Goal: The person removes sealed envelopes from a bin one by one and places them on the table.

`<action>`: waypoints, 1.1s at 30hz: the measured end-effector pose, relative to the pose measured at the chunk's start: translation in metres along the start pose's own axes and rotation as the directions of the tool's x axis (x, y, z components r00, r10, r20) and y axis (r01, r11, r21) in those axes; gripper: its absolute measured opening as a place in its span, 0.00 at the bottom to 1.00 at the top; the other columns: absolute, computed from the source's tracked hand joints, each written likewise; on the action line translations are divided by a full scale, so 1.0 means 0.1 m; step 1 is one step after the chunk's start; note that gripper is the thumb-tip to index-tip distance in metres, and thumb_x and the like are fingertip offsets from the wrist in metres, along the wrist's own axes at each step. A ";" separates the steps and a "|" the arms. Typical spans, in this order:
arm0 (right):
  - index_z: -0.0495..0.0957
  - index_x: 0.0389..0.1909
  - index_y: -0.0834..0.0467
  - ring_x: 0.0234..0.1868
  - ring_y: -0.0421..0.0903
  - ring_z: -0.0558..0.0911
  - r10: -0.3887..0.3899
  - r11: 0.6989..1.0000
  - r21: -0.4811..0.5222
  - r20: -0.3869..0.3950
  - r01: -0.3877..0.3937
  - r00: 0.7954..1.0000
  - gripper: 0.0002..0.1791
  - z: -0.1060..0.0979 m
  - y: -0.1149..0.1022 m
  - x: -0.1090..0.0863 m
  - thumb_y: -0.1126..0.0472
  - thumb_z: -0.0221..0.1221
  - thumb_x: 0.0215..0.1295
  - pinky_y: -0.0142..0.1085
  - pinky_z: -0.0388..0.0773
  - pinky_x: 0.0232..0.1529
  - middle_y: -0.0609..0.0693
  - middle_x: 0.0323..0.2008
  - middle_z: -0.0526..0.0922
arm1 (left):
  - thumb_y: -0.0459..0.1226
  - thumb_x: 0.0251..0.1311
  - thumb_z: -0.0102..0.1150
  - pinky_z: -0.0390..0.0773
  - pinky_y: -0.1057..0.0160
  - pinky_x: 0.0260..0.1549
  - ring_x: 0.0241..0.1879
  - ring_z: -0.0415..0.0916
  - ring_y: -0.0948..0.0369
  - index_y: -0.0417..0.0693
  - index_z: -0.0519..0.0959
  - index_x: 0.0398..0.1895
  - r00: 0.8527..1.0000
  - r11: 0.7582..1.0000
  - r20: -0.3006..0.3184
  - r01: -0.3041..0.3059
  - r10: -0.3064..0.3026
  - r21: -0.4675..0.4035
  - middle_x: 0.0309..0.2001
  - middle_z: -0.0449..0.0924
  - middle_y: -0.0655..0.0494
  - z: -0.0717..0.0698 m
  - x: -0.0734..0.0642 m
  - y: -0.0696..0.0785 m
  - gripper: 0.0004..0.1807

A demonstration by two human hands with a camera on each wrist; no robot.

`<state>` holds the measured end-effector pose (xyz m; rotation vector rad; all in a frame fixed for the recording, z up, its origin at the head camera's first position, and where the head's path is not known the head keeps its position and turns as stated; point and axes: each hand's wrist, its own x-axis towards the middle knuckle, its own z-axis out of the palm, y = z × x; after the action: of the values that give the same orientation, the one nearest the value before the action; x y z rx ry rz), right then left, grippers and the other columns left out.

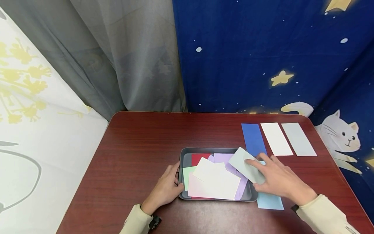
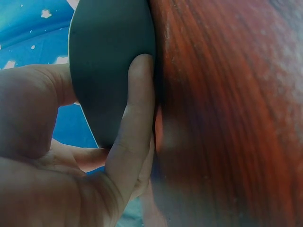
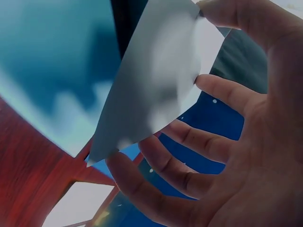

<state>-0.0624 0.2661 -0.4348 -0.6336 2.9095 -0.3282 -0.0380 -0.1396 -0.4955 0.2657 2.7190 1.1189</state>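
A grey tray [image 1: 214, 150] lies on the table with a loose pile of paper cards in it: white [image 1: 219, 182], lilac [image 1: 223, 158], red [image 1: 201, 157] and pale green [image 1: 186, 178]. My left hand [image 1: 165, 187] grips the tray's left end; in the left wrist view its fingers and thumb bend around the dark tray wall [image 2: 106, 71]. Above the tray's right end, my right hand [image 1: 277, 178] pinches a pale grey card [image 1: 246, 164], tilted and slightly bowed in the right wrist view. Partly under that hand, a light blue card [image 1: 270, 202] rests beside the tray.
On the reddish-brown table [image 1: 140, 146], three cards stand in a row at the far right: blue [image 1: 253, 138], white [image 1: 277, 139] and pale grey [image 1: 299, 139]. Grey [image 1: 146, 55] and dark blue starry curtains [image 1: 233, 71] hang behind the far edge.
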 end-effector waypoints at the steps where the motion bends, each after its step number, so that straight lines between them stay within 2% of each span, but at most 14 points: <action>1: 0.81 0.72 0.45 0.44 0.54 0.74 0.006 1.000 0.002 0.000 -0.006 1.000 0.44 0.00 0.02 -0.01 0.48 0.79 0.47 0.41 0.76 0.23 0.57 0.61 0.76 | 0.29 0.59 0.65 0.79 0.65 0.31 0.36 0.75 0.68 0.34 0.63 0.84 1.000 1.000 0.001 0.000 0.000 0.000 0.61 0.74 0.46 0.00 0.00 0.00 0.46; 6: 0.81 0.71 0.46 0.48 0.55 0.74 0.044 0.999 -0.001 -0.004 -0.044 0.999 0.44 0.01 0.09 -0.06 0.50 0.78 0.47 0.44 0.79 0.25 0.57 0.61 0.75 | 0.29 0.59 0.65 0.79 0.65 0.31 0.35 0.76 0.68 0.33 0.63 0.83 1.000 1.000 0.003 -0.003 0.003 -0.001 0.60 0.74 0.46 0.00 0.00 0.00 0.46; 11: 0.81 0.71 0.48 0.48 0.57 0.74 0.064 0.998 -0.003 -0.018 -0.064 0.998 0.45 0.01 0.17 -0.10 0.50 0.78 0.46 0.49 0.81 0.26 0.60 0.60 0.76 | 0.29 0.59 0.66 0.79 0.65 0.32 0.36 0.76 0.68 0.34 0.63 0.84 1.000 1.000 0.001 -0.002 0.002 -0.002 0.61 0.74 0.45 0.01 0.00 0.00 0.46; 22: 0.79 0.72 0.51 0.44 0.56 0.74 0.124 0.992 0.002 -0.004 -0.124 0.992 0.46 0.07 0.37 -0.21 0.49 0.80 0.47 0.46 0.80 0.27 0.62 0.58 0.75 | 0.29 0.59 0.66 0.79 0.65 0.31 0.36 0.75 0.67 0.34 0.63 0.83 1.000 1.000 0.000 0.002 -0.002 0.003 0.62 0.74 0.45 0.00 0.01 0.00 0.46; 27: 0.79 0.72 0.54 0.42 0.55 0.73 0.156 0.988 0.001 0.005 -0.156 0.988 0.47 0.10 0.46 -0.28 0.47 0.80 0.49 0.43 0.75 0.27 0.61 0.53 0.74 | 0.29 0.59 0.66 0.78 0.65 0.31 0.36 0.75 0.68 0.33 0.64 0.83 1.000 1.000 -0.003 -0.003 0.003 0.007 0.61 0.74 0.46 0.00 0.01 0.00 0.45; 33: 0.76 0.72 0.58 0.41 0.57 0.74 0.184 0.983 0.001 0.029 -0.184 0.982 0.46 0.13 0.60 -0.35 0.45 0.79 0.52 0.48 0.77 0.32 0.61 0.49 0.74 | 0.29 0.59 0.66 0.78 0.65 0.31 0.36 0.76 0.67 0.33 0.64 0.83 1.000 1.000 0.000 -0.002 0.002 0.011 0.61 0.74 0.46 0.00 0.01 0.00 0.45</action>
<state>-0.0517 0.3318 -0.4582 -0.3605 2.9101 -0.2979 -0.0387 -0.1391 -0.4956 0.2706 2.7257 1.1053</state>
